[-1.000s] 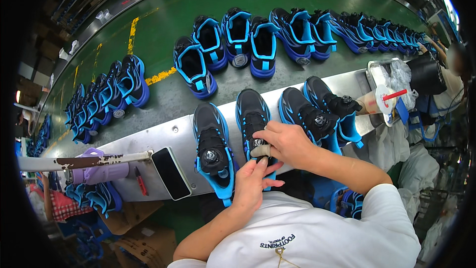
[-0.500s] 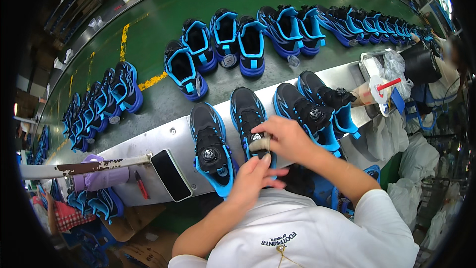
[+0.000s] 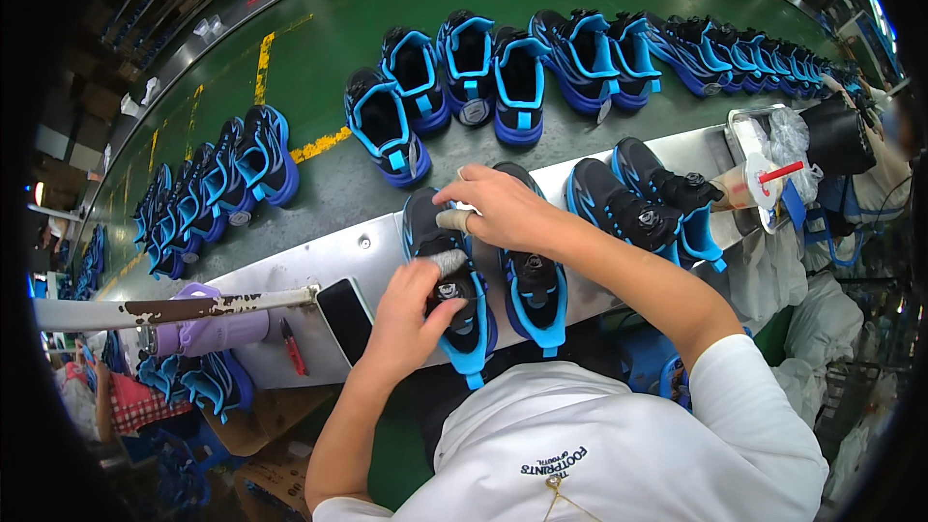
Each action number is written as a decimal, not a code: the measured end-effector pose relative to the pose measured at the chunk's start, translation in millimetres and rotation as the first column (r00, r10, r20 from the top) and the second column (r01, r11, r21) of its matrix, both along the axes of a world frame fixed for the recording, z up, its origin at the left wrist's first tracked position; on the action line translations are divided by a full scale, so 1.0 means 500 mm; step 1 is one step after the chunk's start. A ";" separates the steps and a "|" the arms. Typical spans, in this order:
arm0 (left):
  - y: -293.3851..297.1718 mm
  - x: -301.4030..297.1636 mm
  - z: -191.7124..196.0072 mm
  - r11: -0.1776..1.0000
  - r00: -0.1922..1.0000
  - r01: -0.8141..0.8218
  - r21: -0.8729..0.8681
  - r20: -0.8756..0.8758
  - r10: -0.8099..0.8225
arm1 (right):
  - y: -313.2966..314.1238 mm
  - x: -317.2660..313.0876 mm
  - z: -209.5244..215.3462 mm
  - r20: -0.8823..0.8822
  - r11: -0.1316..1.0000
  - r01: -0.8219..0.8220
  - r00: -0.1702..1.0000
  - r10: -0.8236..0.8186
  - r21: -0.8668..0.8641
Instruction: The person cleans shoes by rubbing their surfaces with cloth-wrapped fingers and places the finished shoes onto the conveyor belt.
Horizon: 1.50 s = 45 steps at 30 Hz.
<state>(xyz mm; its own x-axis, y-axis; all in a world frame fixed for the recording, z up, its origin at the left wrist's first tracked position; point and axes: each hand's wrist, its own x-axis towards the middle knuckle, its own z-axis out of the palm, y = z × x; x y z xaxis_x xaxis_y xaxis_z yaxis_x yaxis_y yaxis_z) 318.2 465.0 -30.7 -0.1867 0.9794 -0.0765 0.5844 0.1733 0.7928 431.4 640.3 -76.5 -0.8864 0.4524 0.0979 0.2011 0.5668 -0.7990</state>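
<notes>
On the metal ledge stand black sneakers with blue trim and round dials. My left hand (image 3: pixel 404 317) is over the leftmost sneaker (image 3: pixel 422 222), its thumb and index finger apart on either side of the dial (image 3: pixel 449 292). A grey cover (image 3: pixel 447 261) wraps a finger of that hand. My right hand (image 3: pixel 507 210) reaches across the toe of the second sneaker (image 3: pixel 534 300) to above the leftmost one's toe. Its fingers are spread, one wrapped in a tan cover (image 3: pixel 451 220). Whether its fingertips touch the shoe is hard to tell.
Right of my hands stand two more sneakers (image 3: pixel 619 203), then a drink cup (image 3: pixel 749 184) with a red straw beside a tray. To the left are a phone (image 3: pixel 345 319), a red pen-like tool (image 3: pixel 292 348) and a purple bottle (image 3: pixel 213 329). More sneakers line the green conveyor (image 3: pixel 319 48).
Both hands have moved left from the second sneaker to the leftmost one and drawn apart from each other. The view has shifted slightly, so the scene sits further right.
</notes>
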 end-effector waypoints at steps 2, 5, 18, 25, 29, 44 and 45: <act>0.006 0.014 0.000 0.989 0.993 -0.061 0.137 -0.092 0.074 | -0.003 -0.022 -0.018 0.028 0.999 -0.033 0.999 0.032 0.028; 0.011 -0.022 -0.021 0.992 0.967 -0.008 -0.124 0.251 0.039 | -0.004 -0.042 -0.024 0.100 0.997 -0.071 0.993 0.069 0.016; 0.018 0.011 -0.012 0.999 1.000 -0.028 0.015 -0.006 0.028 | 0.002 -0.044 -0.042 0.164 0.998 -0.051 0.985 0.045 0.030; 0.027 0.006 -0.019 0.995 0.994 0.035 -0.091 0.110 -0.025 | 0.011 -0.035 -0.035 0.194 0.998 -0.058 0.979 0.059 -0.012; 0.020 0.015 -0.063 0.992 0.993 -0.112 -0.050 -0.034 0.111 | 0.016 -0.036 -0.039 0.183 0.998 -0.067 0.981 0.068 -0.009; 0.004 0.021 -0.116 0.988 0.875 -0.155 -0.007 0.462 0.141 | 0.036 0.031 -0.009 0.114 0.988 -0.138 0.983 0.146 -0.072; -0.002 0.014 -0.113 0.993 0.907 -0.109 0.045 0.414 0.081 | 0.039 0.031 -0.001 0.111 0.988 -0.139 0.983 0.147 -0.070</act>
<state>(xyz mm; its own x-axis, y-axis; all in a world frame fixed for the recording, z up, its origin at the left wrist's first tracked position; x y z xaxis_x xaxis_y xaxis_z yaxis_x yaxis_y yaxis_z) 325.4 463.9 -87.2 -0.2446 0.9641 -0.1030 0.1883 0.1514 0.9704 447.1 660.0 -77.2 -0.9461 0.3221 -0.0329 0.2142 0.5464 -0.8097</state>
